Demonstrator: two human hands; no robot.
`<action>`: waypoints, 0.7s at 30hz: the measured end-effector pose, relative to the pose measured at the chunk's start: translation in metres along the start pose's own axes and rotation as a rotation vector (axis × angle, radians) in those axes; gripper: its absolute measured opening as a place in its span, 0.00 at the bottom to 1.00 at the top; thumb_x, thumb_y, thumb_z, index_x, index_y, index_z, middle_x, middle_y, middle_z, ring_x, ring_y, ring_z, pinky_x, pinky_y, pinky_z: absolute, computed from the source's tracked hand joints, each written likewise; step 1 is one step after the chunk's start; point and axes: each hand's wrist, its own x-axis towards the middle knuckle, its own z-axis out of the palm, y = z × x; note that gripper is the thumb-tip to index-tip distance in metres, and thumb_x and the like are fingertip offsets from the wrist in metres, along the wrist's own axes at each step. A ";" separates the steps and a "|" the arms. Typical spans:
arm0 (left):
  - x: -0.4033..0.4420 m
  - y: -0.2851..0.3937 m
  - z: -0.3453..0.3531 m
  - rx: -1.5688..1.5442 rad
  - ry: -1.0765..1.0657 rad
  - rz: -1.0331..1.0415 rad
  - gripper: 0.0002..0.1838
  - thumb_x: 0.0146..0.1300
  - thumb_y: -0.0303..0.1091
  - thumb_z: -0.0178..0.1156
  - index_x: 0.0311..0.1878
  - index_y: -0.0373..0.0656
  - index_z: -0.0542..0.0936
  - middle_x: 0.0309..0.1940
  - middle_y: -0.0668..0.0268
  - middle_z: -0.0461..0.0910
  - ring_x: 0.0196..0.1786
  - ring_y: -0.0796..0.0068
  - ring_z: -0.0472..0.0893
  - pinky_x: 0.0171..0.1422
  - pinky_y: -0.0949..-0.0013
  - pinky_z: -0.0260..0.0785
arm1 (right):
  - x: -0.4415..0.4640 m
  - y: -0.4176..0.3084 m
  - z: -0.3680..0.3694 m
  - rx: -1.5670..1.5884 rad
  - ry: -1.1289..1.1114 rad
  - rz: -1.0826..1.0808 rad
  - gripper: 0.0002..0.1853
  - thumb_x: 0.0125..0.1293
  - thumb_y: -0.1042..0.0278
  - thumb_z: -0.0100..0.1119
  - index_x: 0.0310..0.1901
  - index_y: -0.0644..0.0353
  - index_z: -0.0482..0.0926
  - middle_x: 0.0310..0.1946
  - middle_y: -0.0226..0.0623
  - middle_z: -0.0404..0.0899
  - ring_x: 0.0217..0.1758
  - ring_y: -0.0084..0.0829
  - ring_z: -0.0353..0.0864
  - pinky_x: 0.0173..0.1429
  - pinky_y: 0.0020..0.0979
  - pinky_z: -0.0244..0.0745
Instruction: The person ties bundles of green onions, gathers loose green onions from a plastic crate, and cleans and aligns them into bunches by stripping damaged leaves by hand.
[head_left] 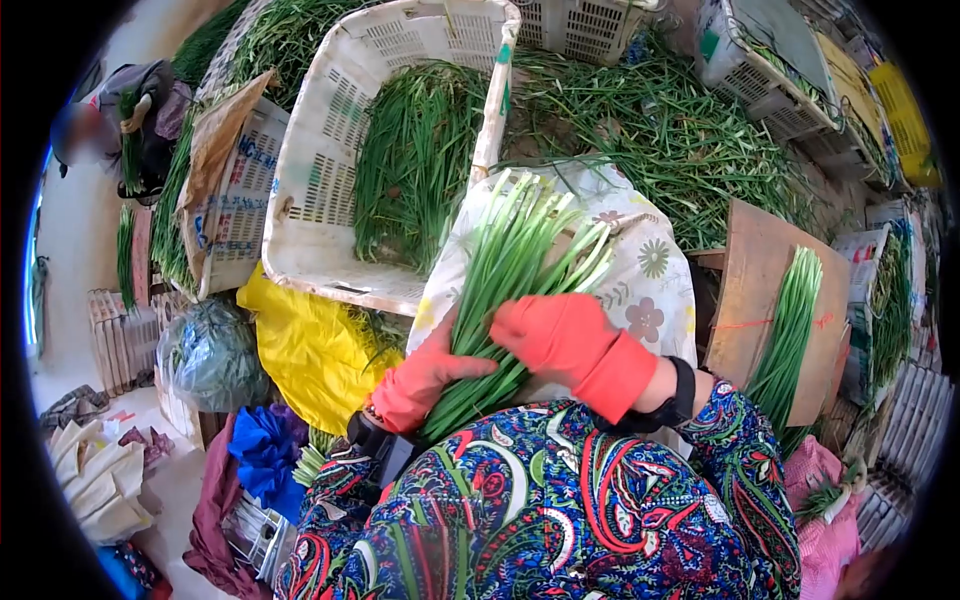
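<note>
A loose bunch of garlic chives [500, 270] lies slanted across my lap, its pale cut ends fanned out away from me. My left hand [425, 378], in a coral rubber glove, is wrapped around the leafy lower part. My right hand [565, 340], gloved alike, is closed over the right side of the bunch with its fingertips pinched against the leaves. Some stalks angle out beyond those fingers; their lower ends are hidden. Beneath the bunch a white flower-print cloth [655, 290] covers my lap.
A white plastic crate [285, 235] holding more chives stands ahead. Loose green leaves [650, 130] are strewn across the ground. At right, a tied bunch [790, 320] rests on a brown board [740, 260]. Yellow plastic sheeting [310, 350] lies left; another person [130, 110] sits at far left.
</note>
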 end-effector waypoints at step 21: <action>0.002 0.001 0.010 0.308 -0.158 0.152 0.45 0.50 0.19 0.61 0.69 0.41 0.47 0.63 0.62 0.60 0.64 0.72 0.59 0.67 0.70 0.50 | 0.027 0.100 -0.151 0.118 0.233 0.086 0.24 0.55 0.59 0.60 0.53 0.61 0.71 0.52 0.41 0.72 0.56 0.37 0.70 0.60 0.31 0.64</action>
